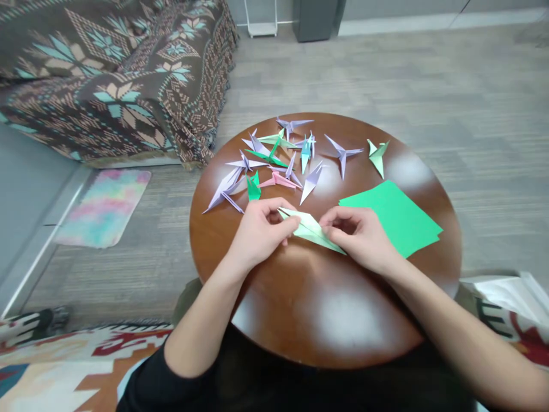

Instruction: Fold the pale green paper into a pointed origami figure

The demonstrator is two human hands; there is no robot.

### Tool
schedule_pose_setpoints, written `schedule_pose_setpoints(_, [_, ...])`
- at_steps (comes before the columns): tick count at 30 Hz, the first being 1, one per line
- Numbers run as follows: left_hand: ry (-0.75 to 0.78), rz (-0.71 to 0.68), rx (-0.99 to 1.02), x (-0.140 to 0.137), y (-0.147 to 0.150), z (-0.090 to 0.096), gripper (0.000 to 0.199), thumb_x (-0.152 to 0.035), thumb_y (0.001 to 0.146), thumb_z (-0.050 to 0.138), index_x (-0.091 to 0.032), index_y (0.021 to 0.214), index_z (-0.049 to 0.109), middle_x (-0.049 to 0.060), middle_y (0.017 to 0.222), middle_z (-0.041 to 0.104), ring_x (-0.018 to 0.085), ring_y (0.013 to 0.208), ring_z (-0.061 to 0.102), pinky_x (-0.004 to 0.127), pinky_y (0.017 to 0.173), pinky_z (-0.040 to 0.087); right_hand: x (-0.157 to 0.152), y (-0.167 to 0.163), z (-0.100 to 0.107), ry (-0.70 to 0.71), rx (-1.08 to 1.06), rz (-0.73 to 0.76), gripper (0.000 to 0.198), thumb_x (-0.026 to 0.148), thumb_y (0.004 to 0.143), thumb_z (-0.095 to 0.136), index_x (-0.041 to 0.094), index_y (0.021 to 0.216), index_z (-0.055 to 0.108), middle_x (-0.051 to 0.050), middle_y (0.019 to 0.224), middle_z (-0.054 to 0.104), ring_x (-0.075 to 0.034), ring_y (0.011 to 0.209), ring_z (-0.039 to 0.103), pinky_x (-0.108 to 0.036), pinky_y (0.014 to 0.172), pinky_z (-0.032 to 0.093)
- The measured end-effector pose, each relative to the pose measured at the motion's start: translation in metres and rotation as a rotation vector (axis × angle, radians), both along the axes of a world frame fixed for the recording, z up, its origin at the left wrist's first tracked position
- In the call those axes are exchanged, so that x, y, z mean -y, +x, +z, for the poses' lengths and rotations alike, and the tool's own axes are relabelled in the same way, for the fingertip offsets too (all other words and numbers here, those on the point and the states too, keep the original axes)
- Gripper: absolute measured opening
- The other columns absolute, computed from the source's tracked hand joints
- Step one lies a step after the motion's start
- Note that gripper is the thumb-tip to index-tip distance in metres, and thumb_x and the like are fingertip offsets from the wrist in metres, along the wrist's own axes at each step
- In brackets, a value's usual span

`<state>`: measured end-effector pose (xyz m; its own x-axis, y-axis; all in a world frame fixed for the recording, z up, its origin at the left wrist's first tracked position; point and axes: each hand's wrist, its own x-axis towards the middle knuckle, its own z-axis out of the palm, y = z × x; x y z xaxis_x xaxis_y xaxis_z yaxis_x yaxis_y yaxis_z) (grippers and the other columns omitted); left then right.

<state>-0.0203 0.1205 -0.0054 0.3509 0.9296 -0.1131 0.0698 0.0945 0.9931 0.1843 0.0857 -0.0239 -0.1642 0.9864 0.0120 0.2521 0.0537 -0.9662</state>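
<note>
A pale green folded paper (309, 228), long and pointed with a crease line down its middle, is held just above the near half of the round table. My left hand (266, 228) pinches its left part, thumb on top and fingers beneath. On the other side my right hand (358, 232) grips the paper's right edge between thumb and fingers. Beyond my hands lie several finished paper cranes, among them a pink one (279, 179), a blue one (306, 151) and a purple one (343, 154). A light green crane (378, 155) rests apart at the far right.
Green paper sheets (394, 214) lie stacked beside my right hand on the brown round table (300, 320). A sofa with a patterned cover (128, 86) stands at the far left, and a pastel mat (105, 209) is on the floor.
</note>
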Motion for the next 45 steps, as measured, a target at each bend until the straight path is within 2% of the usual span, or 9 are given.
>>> schedule_pose_setpoints(3, [-0.018, 0.048, 0.103, -0.001, 0.001, -0.001, 0.015, -0.023, 0.077, 0.081, -0.014, 0.081, 0.069, -0.003, 0.063, 0.064, 0.007, 0.051, 0.058, 0.016, 0.049, 0.048, -0.001, 0.002, 0.0, 0.141, 0.055, -0.036, 0.009, 0.014, 0.082, 0.063, 0.019, 0.076, 0.069, 0.001, 0.068, 0.066, -0.013, 0.061, 0.059, -0.025, 0.056, 0.044])
schedule_pose_setpoints(6, [-0.119, 0.138, 0.263, -0.001, 0.002, -0.002, 0.036, -0.041, 0.079, 0.084, -0.018, 0.104, 0.071, 0.003, 0.095, 0.075, 0.014, 0.074, 0.072, 0.023, 0.065, 0.061, -0.003, 0.004, -0.002, 0.458, 0.213, -0.163, 0.01, 0.011, 0.086, 0.064, 0.019, 0.08, 0.067, -0.001, 0.071, 0.068, -0.014, 0.063, 0.061, -0.028, 0.062, 0.048])
schedule_pose_setpoints(10, [-0.403, 0.014, 0.343, -0.002, 0.0, -0.001, 0.059, -0.065, 0.081, 0.075, -0.016, 0.115, 0.069, 0.012, 0.097, 0.08, 0.022, 0.077, 0.077, 0.032, 0.068, 0.064, -0.006, 0.01, -0.006, 0.886, 0.501, -0.214, 0.011, 0.009, 0.092, 0.064, 0.019, 0.092, 0.07, -0.007, 0.081, 0.072, -0.019, 0.073, 0.066, -0.033, 0.068, 0.052])
schedule_pose_setpoints(14, [-0.485, -0.092, 0.373, -0.001, -0.001, 0.001, 0.047, -0.047, 0.084, 0.079, -0.013, 0.116, 0.072, 0.014, 0.096, 0.083, 0.023, 0.083, 0.08, 0.032, 0.079, 0.065, -0.005, 0.013, -0.009, 1.059, 0.679, -0.161, 0.017, 0.009, 0.094, 0.065, 0.019, 0.105, 0.073, -0.01, 0.09, 0.073, -0.022, 0.076, 0.066, -0.036, 0.068, 0.053])
schedule_pose_setpoints(18, [-0.4, -0.052, 0.406, -0.001, -0.001, -0.001, 0.043, -0.017, 0.077, 0.086, -0.013, 0.118, 0.073, 0.009, 0.1, 0.083, 0.018, 0.086, 0.08, 0.027, 0.084, 0.063, -0.001, 0.009, -0.011, 0.98, 0.63, -0.133, 0.022, 0.01, 0.095, 0.066, 0.018, 0.114, 0.072, -0.006, 0.079, 0.072, -0.018, 0.063, 0.063, -0.032, 0.06, 0.05])
schedule_pose_setpoints(23, [-0.371, -0.079, 0.437, -0.003, 0.0, -0.006, 0.043, -0.019, 0.075, 0.09, -0.012, 0.114, 0.075, 0.01, 0.102, 0.083, 0.02, 0.089, 0.08, 0.027, 0.085, 0.063, 0.003, 0.002, -0.013, 0.725, 0.321, -0.071, 0.04, 0.009, 0.096, 0.066, 0.022, 0.133, 0.066, -0.003, 0.089, 0.078, -0.014, 0.063, 0.07, -0.026, 0.06, 0.056])
schedule_pose_setpoints(30, [-0.372, -0.14, 0.446, 0.0, -0.001, -0.007, 0.033, -0.02, 0.071, 0.093, -0.014, 0.101, 0.078, 0.007, 0.102, 0.082, 0.017, 0.088, 0.079, 0.027, 0.086, 0.063, 0.001, 0.002, -0.01, 0.828, 0.253, -0.005, 0.027, 0.005, 0.093, 0.069, 0.021, 0.113, 0.077, -0.009, 0.101, 0.08, -0.019, 0.084, 0.076, -0.029, 0.074, 0.061])
schedule_pose_setpoints(40, [-0.39, -0.178, 0.238, -0.002, -0.003, -0.002, 0.028, -0.023, 0.067, 0.094, -0.012, 0.085, 0.076, 0.005, 0.076, 0.079, 0.013, 0.069, 0.075, 0.021, 0.07, 0.06, 0.001, 0.0, -0.006, 0.824, 0.218, 0.02, 0.022, 0.009, 0.091, 0.072, 0.025, 0.104, 0.081, -0.005, 0.088, 0.079, -0.019, 0.074, 0.074, -0.029, 0.065, 0.06])
schedule_pose_setpoints(45, [-0.384, -0.188, 0.249, -0.002, -0.004, -0.001, 0.028, -0.025, 0.071, 0.093, -0.012, 0.091, 0.078, 0.008, 0.083, 0.081, 0.015, 0.076, 0.078, 0.023, 0.075, 0.061, 0.001, 0.003, -0.008, 0.813, 0.24, -0.001, 0.02, 0.01, 0.093, 0.069, 0.024, 0.103, 0.08, -0.006, 0.09, 0.079, -0.019, 0.073, 0.074, -0.03, 0.065, 0.059])
